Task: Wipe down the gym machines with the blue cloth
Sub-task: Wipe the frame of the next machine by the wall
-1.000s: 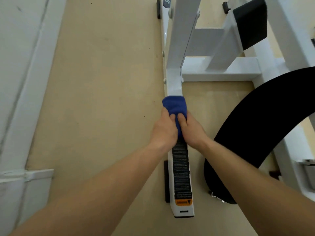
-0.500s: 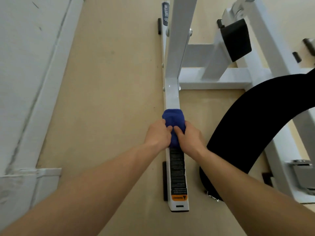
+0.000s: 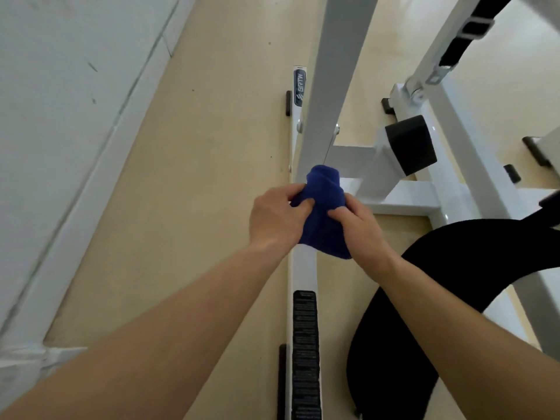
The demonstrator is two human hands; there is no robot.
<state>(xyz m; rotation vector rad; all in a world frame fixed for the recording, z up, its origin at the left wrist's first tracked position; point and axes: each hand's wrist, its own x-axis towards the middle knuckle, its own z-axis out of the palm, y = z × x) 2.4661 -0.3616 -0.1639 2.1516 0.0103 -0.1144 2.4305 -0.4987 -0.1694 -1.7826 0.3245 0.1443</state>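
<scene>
A bunched blue cloth (image 3: 324, 219) sits at the foot of the white machine's upright post (image 3: 333, 86), where the post meets the floor rail (image 3: 304, 268). My left hand (image 3: 277, 218) grips the cloth from the left, thumb pressed into it. My right hand (image 3: 359, 227) grips it from the right. The cloth hides the joint between post and rail. A black warning label (image 3: 305, 353) covers the near part of the rail.
A white wall and skirting (image 3: 75, 147) run along the left, with a strip of beige floor (image 3: 212, 177) between wall and rail. A black curved pad (image 3: 454, 298) lies close on the right. White cross members and a black bumper (image 3: 412, 145) stand behind.
Both hands have slid the cloth along the rail away from me, off the label and up to the base of the upright post. The view has tilted upward.
</scene>
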